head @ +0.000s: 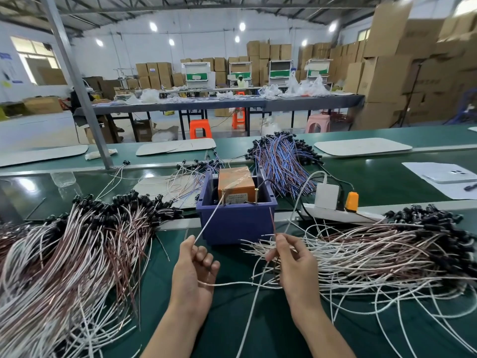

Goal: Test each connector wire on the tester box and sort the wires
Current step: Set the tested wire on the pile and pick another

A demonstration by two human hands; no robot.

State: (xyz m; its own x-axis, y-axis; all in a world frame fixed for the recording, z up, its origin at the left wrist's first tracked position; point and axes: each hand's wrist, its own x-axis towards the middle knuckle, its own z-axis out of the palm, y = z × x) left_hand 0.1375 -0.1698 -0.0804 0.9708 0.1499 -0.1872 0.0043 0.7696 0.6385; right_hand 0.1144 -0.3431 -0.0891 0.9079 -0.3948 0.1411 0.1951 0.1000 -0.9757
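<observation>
- White lead (pixel 209 220) was pinched between the thumb and forefinger of the left hand (pixel 192 270), with its tip at the left brass screw (pixel 223 190) of the orange tester box (pixel 233 182), which sat in a blue bin (pixel 237 223) just beyond the hands.
- Right hand (pixel 291 262) pinched a reddish lead (pixel 272 220), its tip short of the right screw (pixel 256 189); it probably needed steady contact there.
- Wire heaps lay left (pixel 77 241) and right (pixel 387 244); loose strands near the right hand could snag.
</observation>
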